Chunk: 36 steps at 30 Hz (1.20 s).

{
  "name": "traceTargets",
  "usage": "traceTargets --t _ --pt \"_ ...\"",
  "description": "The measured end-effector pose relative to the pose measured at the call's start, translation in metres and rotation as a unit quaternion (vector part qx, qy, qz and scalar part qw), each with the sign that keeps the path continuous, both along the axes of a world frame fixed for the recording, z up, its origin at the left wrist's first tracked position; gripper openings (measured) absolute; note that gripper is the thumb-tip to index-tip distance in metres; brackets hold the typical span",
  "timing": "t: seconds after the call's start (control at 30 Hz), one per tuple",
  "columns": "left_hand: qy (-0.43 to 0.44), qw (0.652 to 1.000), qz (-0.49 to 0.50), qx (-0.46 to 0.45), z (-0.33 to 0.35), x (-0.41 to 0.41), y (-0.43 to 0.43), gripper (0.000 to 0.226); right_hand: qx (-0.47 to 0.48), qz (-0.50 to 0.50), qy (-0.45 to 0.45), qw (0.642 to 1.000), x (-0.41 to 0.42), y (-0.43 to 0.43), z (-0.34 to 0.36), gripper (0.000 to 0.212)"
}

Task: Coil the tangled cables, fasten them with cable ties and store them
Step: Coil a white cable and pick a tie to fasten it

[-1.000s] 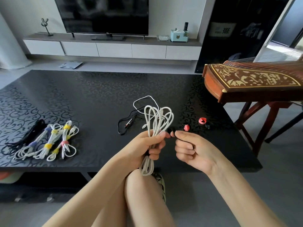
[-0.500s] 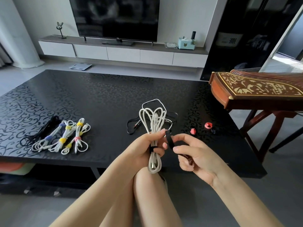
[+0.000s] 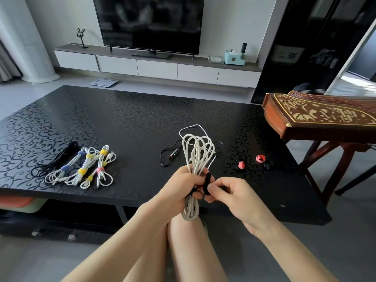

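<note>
My left hand (image 3: 181, 187) grips a coiled white cable (image 3: 196, 151) around its middle, held upright over the near edge of the black table (image 3: 126, 123). My right hand (image 3: 230, 193) pinches a black cable tie (image 3: 207, 183) that curves against the coil beside my left fingers. A loose black cable (image 3: 168, 157) and a thin white cable (image 3: 193, 127) lie on the table behind the coil. Two rolled red ties (image 3: 260, 158) and a dark one (image 3: 267, 165) sit to the right. Several tied white cables (image 3: 87, 169) and a black bundle (image 3: 59, 157) lie at the left.
A carved wooden zither (image 3: 317, 117) on a stand juts in at the right of the table. Beyond the table stand a TV unit (image 3: 158, 66) and a television (image 3: 150, 23). My knees (image 3: 183, 237) are below my hands.
The black tie has been pulled out of its roll and brought against the coil; my right hand moved closer to my left. The view has shifted slightly to the left.
</note>
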<state>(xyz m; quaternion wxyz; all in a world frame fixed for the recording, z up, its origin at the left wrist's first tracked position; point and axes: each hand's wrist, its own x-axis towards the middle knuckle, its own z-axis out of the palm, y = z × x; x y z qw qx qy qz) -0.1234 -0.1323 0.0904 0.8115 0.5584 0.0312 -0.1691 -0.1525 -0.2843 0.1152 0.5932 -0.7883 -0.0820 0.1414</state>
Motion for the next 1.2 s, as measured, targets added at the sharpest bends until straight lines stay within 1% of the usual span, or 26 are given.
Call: traceTargets --t 0.1,0.2,0.23,0.27,0.33,0.4,0.47,0.5,0.53,0.57,0.6,0.63,0.7,0.73,0.8,0.83,0.9,0.97,1.07,1.1,1.2 --pt "-0.007 0.999 0.026 0.025 -0.001 0.0 -0.002 0.026 0.007 0.001 0.014 1.0 -0.003 0.001 -0.003 0.013" --pt "-0.026 0.997 0.055 0.047 -0.005 0.0 -0.002 0.027 -0.019 -0.006 -0.01 1.0 -0.003 0.001 -0.001 0.009" --pt "-0.03 0.997 0.06 0.04 -0.006 -0.001 -0.004 0.025 -0.042 -0.015 -0.031 0.999 -0.003 0.003 0.0 0.007" --pt "-0.03 0.997 0.064 0.03 -0.006 -0.001 -0.006 0.023 -0.083 -0.03 -0.059 0.994 -0.003 0.005 -0.001 0.012" --pt "-0.023 0.997 0.068 0.011 -0.006 0.0 -0.009 0.022 -0.171 -0.066 -0.125 0.975 -0.003 0.007 -0.002 0.019" --pt "-0.017 0.998 0.066 0.009 -0.004 0.0 -0.011 0.024 -0.198 -0.061 -0.188 0.96 -0.002 0.004 -0.003 0.014" --pt "-0.006 0.997 0.068 0.03 -0.001 0.001 -0.007 0.024 -0.199 -0.059 -0.222 0.953 0.002 -0.003 -0.004 0.015" --pt "0.005 0.997 0.065 0.043 0.0 0.002 -0.004 0.019 -0.173 -0.075 -0.216 0.958 0.006 -0.008 -0.004 0.014" --pt "0.021 0.997 0.059 0.051 0.0 0.002 -0.001 0.015 -0.127 -0.098 -0.2 0.967 0.009 -0.013 -0.003 0.014" --pt "0.04 0.997 0.044 0.047 0.0 0.003 0.003 0.019 -0.07 -0.125 -0.183 0.973 0.014 -0.018 -0.001 0.015" --pt "0.056 0.998 0.016 0.033 0.0 0.004 0.006 0.025 -0.013 -0.146 -0.164 0.975 0.018 -0.021 0.001 0.015" --pt "0.069 0.997 -0.018 0.016 -0.001 0.005 0.008 0.038 0.036 -0.156 -0.144 0.977 0.022 -0.023 0.003 0.016" --pt "0.085 0.994 -0.069 -0.007 -0.004 0.008 0.009 0.067 0.121 -0.152 -0.101 0.976 0.029 -0.021 0.007 0.018" --pt "0.091 0.993 -0.074 -0.003 -0.007 0.01 0.008 0.074 0.162 -0.146 -0.081 0.972 0.031 -0.018 0.008 0.019" --pt "0.089 0.994 -0.054 0.046 -0.01 0.009 0.0 0.075 0.218 -0.133 -0.062 0.965 0.035 -0.01 0.01 0.021" --pt "0.08 0.994 -0.035 0.071 -0.01 0.007 -0.004 0.071 0.22 -0.126 -0.069 0.965 0.035 -0.006 0.01 0.021" --pt "0.04 0.993 0.005 0.108 -0.011 0.004 -0.009 0.061 0.176 -0.118 -0.114 0.971 0.036 0.001 0.005 0.022" --pt "-0.016 0.987 0.023 0.159 -0.008 0.001 -0.012 0.055 0.101 -0.131 -0.188 0.968 0.035 0.007 0.0 0.02" --pt "-0.054 0.957 0.043 0.282 -0.005 0.002 -0.016 0.052 0.034 -0.171 -0.282 0.943 0.037 0.013 -0.006 0.02" --pt "-0.058 0.95 0.057 0.301 -0.004 0.001 -0.018 0.051 0.025 -0.181 -0.305 0.935 0.038 0.014 -0.008 0.019" --pt "-0.053 0.953 0.099 0.28 -0.003 0.002 -0.028 0.049 0.014 -0.194 -0.332 0.923 0.039 0.021 -0.013 0.017"
